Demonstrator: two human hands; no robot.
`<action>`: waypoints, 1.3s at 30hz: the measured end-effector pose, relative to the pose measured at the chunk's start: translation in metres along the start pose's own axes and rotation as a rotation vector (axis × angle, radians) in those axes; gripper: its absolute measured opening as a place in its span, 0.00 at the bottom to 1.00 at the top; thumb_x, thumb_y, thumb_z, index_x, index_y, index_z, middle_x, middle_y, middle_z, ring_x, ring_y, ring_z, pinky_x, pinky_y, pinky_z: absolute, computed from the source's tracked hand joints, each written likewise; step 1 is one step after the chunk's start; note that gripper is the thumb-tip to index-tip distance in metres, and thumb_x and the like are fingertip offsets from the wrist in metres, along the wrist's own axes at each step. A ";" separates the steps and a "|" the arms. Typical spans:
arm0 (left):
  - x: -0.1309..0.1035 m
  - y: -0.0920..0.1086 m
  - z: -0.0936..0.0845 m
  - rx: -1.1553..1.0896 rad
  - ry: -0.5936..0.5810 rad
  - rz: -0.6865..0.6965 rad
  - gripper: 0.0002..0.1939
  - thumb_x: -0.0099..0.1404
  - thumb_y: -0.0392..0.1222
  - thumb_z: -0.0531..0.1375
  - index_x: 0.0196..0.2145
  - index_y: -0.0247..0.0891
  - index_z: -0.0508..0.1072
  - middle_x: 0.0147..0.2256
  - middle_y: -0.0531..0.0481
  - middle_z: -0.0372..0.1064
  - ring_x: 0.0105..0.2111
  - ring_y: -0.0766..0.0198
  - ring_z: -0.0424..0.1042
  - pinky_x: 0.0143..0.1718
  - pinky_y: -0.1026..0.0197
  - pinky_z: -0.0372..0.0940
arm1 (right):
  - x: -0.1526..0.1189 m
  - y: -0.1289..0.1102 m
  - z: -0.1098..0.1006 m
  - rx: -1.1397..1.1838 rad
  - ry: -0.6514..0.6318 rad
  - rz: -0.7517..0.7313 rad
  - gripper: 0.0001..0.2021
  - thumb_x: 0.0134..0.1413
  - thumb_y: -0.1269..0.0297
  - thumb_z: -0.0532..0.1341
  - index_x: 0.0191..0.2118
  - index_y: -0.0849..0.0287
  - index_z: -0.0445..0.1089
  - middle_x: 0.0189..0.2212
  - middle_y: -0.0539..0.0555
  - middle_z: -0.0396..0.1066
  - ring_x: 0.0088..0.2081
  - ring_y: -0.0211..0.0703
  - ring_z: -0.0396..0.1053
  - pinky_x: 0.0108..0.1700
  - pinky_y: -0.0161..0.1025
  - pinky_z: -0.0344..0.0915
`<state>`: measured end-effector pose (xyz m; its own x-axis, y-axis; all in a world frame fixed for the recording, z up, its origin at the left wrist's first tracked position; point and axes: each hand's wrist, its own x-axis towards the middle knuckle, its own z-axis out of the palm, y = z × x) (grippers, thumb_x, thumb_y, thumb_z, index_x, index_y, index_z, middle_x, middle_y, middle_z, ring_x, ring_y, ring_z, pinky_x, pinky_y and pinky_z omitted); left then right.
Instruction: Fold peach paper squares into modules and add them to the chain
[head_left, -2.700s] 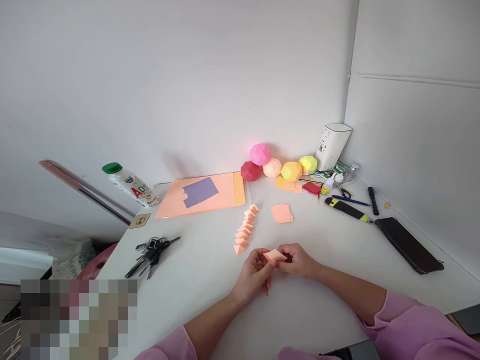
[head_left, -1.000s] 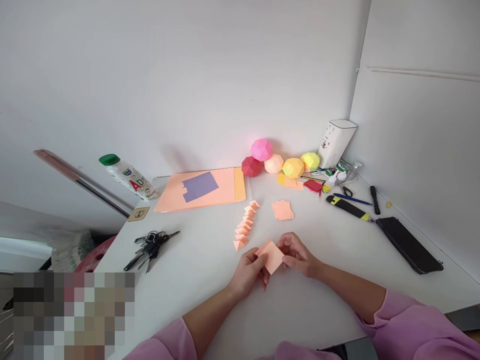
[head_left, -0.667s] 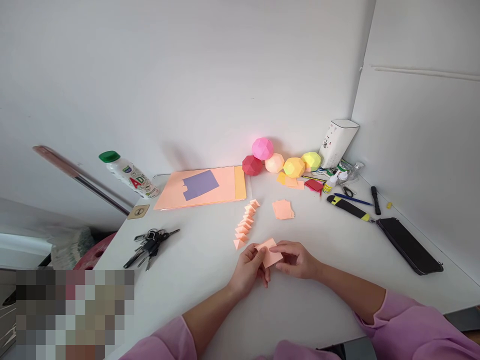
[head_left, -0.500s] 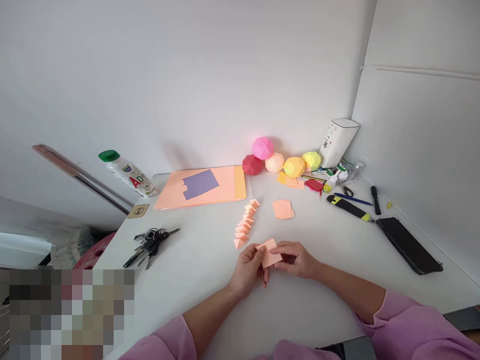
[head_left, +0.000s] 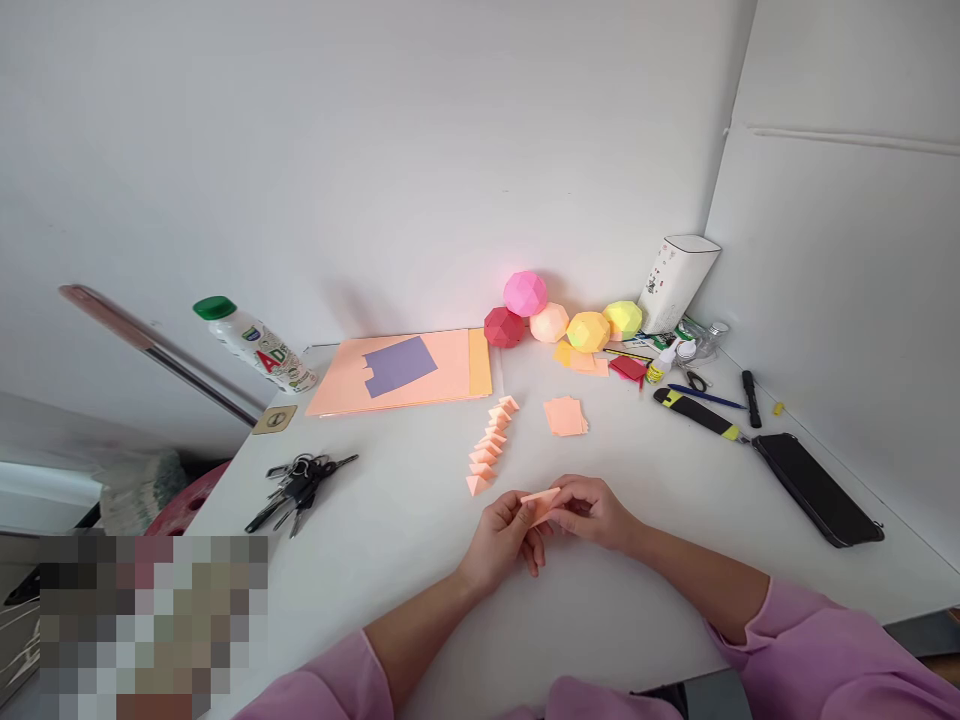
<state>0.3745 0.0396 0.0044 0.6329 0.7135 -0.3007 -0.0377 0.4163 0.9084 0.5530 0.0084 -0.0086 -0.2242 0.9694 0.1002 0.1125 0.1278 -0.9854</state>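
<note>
Between my two hands is a small peach paper square (head_left: 538, 508), its far edge now raised or folded over. My left hand (head_left: 501, 538) pinches the paper's left side with the thumb on top. At the right edge, my right hand (head_left: 591, 512) grips it between thumb and fingers. Just beyond my left hand runs a row of folded peach paper pieces (head_left: 486, 458), leading away from me. A stack of peach paper squares (head_left: 566, 416) lies flat beyond my right hand.
Faceted paper balls (head_left: 549, 322) sit against the back wall, left of a white box (head_left: 679, 285). Peach sheets (head_left: 345, 375) carry a purple piece (head_left: 401, 367). Keys (head_left: 302, 490) and a bottle (head_left: 262, 345) are at left; a utility knife (head_left: 697, 415) and black pouch (head_left: 817, 490) at right.
The paper square lay flat towards me and now looks narrower, tilted or folded. My right fingers have moved from its surface to its right edge and closed on it.
</note>
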 end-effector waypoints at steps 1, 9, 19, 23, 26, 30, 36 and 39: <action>-0.001 0.000 0.000 0.000 -0.010 0.006 0.20 0.60 0.57 0.53 0.34 0.35 0.64 0.27 0.51 0.68 0.16 0.69 0.67 0.14 0.67 0.62 | 0.000 0.000 0.000 0.015 0.010 0.024 0.08 0.52 0.62 0.60 0.28 0.61 0.69 0.28 0.52 0.65 0.23 0.33 0.61 0.23 0.33 0.59; 0.001 -0.003 -0.001 0.014 -0.056 0.020 0.15 0.60 0.52 0.58 0.33 0.35 0.64 0.29 0.49 0.70 0.19 0.69 0.69 0.16 0.67 0.64 | 0.002 -0.010 0.001 0.110 0.068 0.170 0.09 0.51 0.60 0.61 0.28 0.60 0.68 0.22 0.49 0.67 0.21 0.34 0.63 0.23 0.33 0.61; 0.002 -0.005 0.000 0.013 -0.008 -0.020 0.16 0.58 0.53 0.58 0.28 0.36 0.62 0.28 0.50 0.70 0.19 0.68 0.70 0.15 0.66 0.64 | 0.001 -0.009 0.002 0.113 0.086 0.185 0.09 0.50 0.61 0.62 0.28 0.61 0.69 0.21 0.50 0.68 0.23 0.36 0.67 0.23 0.33 0.63; 0.002 -0.005 0.000 0.016 -0.006 -0.020 0.16 0.58 0.52 0.58 0.28 0.36 0.62 0.28 0.50 0.70 0.18 0.68 0.70 0.15 0.66 0.64 | 0.001 -0.006 0.002 0.132 0.091 0.168 0.08 0.51 0.61 0.61 0.29 0.62 0.68 0.21 0.49 0.67 0.22 0.36 0.67 0.22 0.33 0.63; 0.002 -0.004 0.000 0.019 0.000 -0.024 0.16 0.59 0.52 0.58 0.28 0.36 0.62 0.27 0.50 0.70 0.19 0.67 0.70 0.15 0.66 0.64 | 0.000 -0.003 0.002 0.140 0.088 0.151 0.09 0.52 0.61 0.61 0.30 0.62 0.67 0.21 0.49 0.66 0.22 0.36 0.67 0.22 0.33 0.63; 0.002 -0.004 0.000 0.023 0.007 -0.026 0.17 0.58 0.53 0.58 0.28 0.36 0.61 0.27 0.49 0.70 0.18 0.68 0.70 0.15 0.67 0.63 | 0.000 -0.002 0.003 0.133 0.079 0.164 0.10 0.52 0.59 0.60 0.31 0.61 0.65 0.20 0.48 0.65 0.22 0.35 0.66 0.23 0.33 0.63; 0.002 -0.003 0.000 -0.013 0.009 -0.013 0.18 0.57 0.54 0.59 0.30 0.35 0.63 0.28 0.49 0.71 0.18 0.68 0.69 0.15 0.67 0.63 | 0.002 -0.001 0.001 0.127 0.106 0.207 0.18 0.52 0.58 0.60 0.46 0.56 0.54 0.28 0.47 0.64 0.21 0.31 0.62 0.24 0.32 0.62; 0.003 -0.002 0.000 -0.034 0.013 -0.001 0.19 0.56 0.55 0.59 0.31 0.35 0.63 0.28 0.49 0.71 0.18 0.68 0.69 0.15 0.67 0.63 | 0.004 -0.005 -0.001 0.085 0.013 0.234 0.16 0.53 0.55 0.58 0.42 0.59 0.58 0.27 0.48 0.66 0.20 0.31 0.60 0.23 0.32 0.59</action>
<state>0.3763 0.0405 0.0020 0.6227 0.7204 -0.3053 -0.0634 0.4354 0.8980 0.5524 0.0116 -0.0037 -0.1888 0.9733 -0.1308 0.0776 -0.1180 -0.9900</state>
